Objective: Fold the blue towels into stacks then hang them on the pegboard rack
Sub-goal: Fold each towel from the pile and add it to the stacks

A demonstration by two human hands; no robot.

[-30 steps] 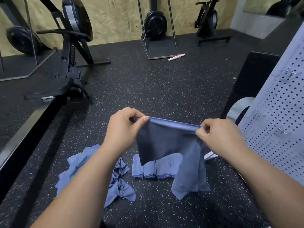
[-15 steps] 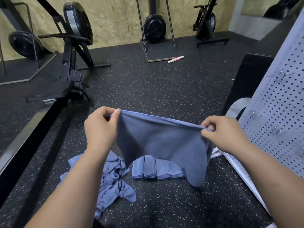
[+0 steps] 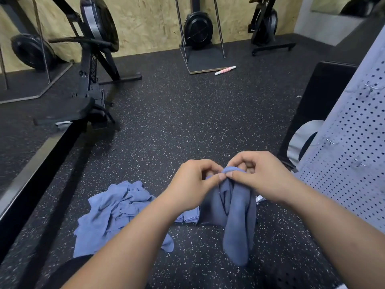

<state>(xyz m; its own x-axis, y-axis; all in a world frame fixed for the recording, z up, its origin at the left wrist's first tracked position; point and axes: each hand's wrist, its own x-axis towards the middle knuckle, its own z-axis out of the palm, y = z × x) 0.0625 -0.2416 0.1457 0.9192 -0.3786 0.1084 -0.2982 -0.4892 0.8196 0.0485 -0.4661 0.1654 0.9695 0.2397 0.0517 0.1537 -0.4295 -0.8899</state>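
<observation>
over speckled gym floor [image 3: 187,126], both hands [image 3: 225,178] pinch a blue towel [image 3: 237,215].

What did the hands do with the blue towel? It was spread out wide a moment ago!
The left hand and right hand moved inward until they met, bringing the top corners of the blue towel together, so it now hangs doubled and narrow. Both kept pinching it; nothing was let go. The crumpled towel pile, the folded towels and the pegboard stayed put.
</observation>
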